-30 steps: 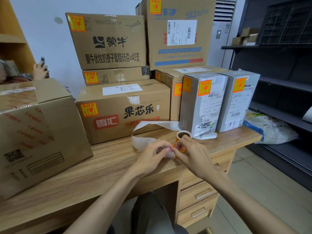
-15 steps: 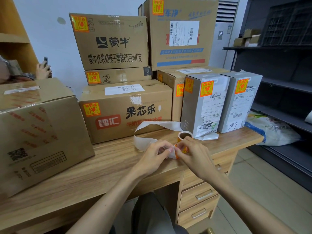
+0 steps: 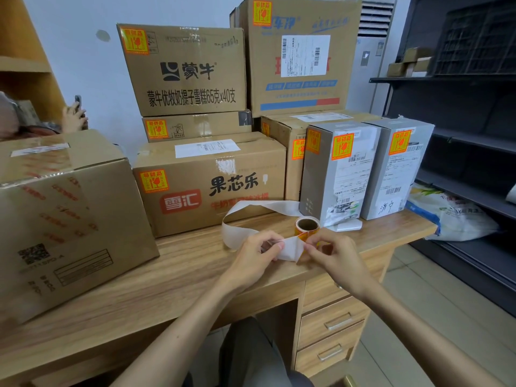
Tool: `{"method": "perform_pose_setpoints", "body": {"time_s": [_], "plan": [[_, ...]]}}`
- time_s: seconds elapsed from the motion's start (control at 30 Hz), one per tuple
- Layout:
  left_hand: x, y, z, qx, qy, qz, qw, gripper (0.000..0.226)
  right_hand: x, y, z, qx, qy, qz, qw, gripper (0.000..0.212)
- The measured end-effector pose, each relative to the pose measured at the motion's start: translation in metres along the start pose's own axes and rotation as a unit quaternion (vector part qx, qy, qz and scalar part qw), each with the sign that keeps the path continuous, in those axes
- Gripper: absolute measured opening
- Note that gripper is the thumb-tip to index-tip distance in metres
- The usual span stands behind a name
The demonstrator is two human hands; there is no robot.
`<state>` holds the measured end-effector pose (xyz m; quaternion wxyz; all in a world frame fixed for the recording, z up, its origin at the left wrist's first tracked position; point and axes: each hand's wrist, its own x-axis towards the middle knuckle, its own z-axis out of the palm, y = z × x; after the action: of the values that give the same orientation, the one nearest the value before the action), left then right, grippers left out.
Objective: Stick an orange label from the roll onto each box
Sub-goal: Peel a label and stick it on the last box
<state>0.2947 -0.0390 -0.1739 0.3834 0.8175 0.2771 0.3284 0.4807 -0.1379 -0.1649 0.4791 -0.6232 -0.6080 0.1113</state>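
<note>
The label [image 3: 301,255] is between my fingers, just nearer me than the roll [image 3: 307,225]. My left hand [image 3: 257,252] pinches the white backing [image 3: 289,248] and my right hand [image 3: 335,255] pinches the label's orange edge. I'm peeling; next, I judge, it must come off clean and go on the box [image 3: 69,219] far left of my fingers, which shows no label. My hands have hardly moved in half a second, but more bare backing shows between them.

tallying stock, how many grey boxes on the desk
2. The left grey box stands behind the label roll; the right grey box beside it, near the desk's end. More may be hidden.
</note>
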Motion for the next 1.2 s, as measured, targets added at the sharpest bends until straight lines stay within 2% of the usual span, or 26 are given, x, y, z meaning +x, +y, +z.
{"method": "perform_pose_setpoints", "body": {"time_s": [0.13, 0.43, 0.8, 0.9, 1.03, 1.07, 1.13, 1.2], "plan": [[0.0, 0.0, 0.0, 0.003, 0.0, -0.015, 1.0, 0.015, -0.005, 0.005, -0.012, 0.02, 0.006, 0.022, 1.0, 0.01], [-0.001, 0.005, 0.001, 0.007, 0.007, -0.025, 1.0, 0.015, -0.015, 0.002, -0.034, 0.063, 0.009, 0.054, 0.996, 0.015], [0.0, 0.01, -0.002, -0.031, 0.048, -0.058, 0.997, 0.024, -0.015, -0.009, -0.048, 0.107, 0.057, 0.041, 0.992, 0.02], [-0.001, 0.017, -0.006, -0.035, 0.067, -0.055, 0.996, 0.031, -0.011, -0.02, -0.044, 0.069, 0.08, 0.001, 0.994, 0.02], [-0.002, 0.034, -0.013, -0.022, 0.124, -0.017, 0.992, 0.011, -0.006, -0.033, -0.031, -0.027, 0.098, -0.077, 0.992, 0.02], [-0.001, 0.038, -0.013, -0.024, 0.125, -0.012, 0.992, 0.013, -0.005, -0.034, -0.027, -0.065, 0.102, -0.094, 0.988, 0.019], [-0.003, 0.049, -0.018, -0.029, 0.12, -0.009, 0.992, 0.02, -0.003, -0.039, -0.017, -0.159, 0.113, -0.144, 0.97, 0.013], [-0.007, 0.059, -0.021, -0.044, 0.122, -0.013, 0.991, 0.025, -0.002, -0.047, -0.007, -0.252, 0.117, -0.226, 0.934, 0.011]]}}
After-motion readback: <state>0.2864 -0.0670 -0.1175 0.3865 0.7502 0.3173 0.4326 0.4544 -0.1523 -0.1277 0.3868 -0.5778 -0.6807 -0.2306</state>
